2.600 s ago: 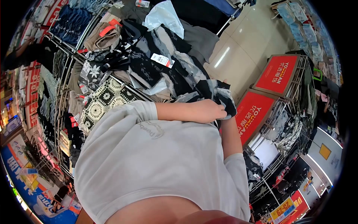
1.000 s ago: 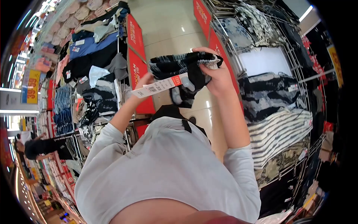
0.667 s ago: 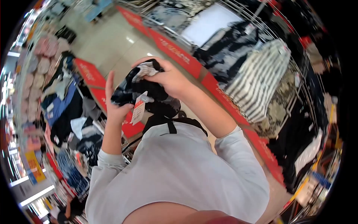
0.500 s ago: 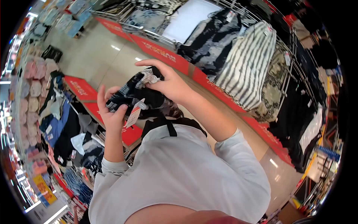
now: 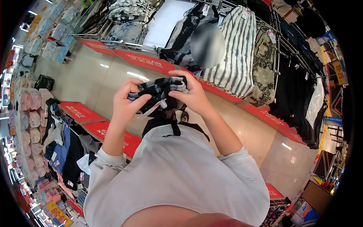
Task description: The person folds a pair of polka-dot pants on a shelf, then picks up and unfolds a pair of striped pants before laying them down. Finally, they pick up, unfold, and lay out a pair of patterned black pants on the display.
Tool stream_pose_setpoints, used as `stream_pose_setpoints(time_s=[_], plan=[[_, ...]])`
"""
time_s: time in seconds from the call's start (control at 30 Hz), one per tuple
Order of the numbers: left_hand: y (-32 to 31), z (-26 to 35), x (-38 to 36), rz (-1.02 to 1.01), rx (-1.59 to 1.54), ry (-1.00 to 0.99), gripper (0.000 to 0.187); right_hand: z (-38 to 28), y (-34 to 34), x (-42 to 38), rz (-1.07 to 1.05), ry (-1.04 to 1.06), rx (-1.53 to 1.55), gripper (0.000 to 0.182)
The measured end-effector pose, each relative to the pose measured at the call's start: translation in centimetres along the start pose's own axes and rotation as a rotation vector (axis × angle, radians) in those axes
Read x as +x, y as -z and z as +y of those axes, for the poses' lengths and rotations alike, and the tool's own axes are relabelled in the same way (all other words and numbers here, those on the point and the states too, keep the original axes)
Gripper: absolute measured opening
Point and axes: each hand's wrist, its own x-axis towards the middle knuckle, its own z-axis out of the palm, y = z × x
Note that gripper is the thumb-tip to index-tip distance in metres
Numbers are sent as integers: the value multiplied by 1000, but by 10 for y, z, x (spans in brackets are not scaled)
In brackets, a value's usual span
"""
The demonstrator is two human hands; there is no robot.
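Note:
A bunched dark cloth item (image 5: 157,90) with grey striped bands is stretched between my two hands in front of my waist. My left hand (image 5: 128,101) grips its left end, thumb on top. At the other end, my right hand (image 5: 193,92) pinches the cloth between thumb and fingers. A white tag (image 5: 150,109) on a clear plastic fastener hangs below the cloth. The parts of the fingers behind the cloth are hidden.
Ahead, a wire rack holds striped trousers (image 5: 236,53), patterned garments (image 5: 264,64) and black clothes (image 5: 291,94). Red sign strips (image 5: 143,62) run along its base. More clothes (image 5: 62,140) lie at the left, near a black basket (image 5: 44,82). Packaged goods (image 5: 34,118) hang at the far left.
The cloth and both hands are now more level, with my right hand lower and further right. The tag has swung flatter. The view has shifted, moving the racks leftward.

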Motion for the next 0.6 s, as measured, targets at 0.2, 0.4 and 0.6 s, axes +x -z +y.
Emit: stream_pose_setpoints(time_s=[0.2,0.4,0.6], plan=[[21,21,25,-279,260,-116,38,-13,5,6,78,157,46,30],[44,-9,64,-242,163,56,49,-36,2,34,208,263,-183,25],[22,-2,178,-95,-76,-189,60,-76,36,114,358,254,-165,33]])
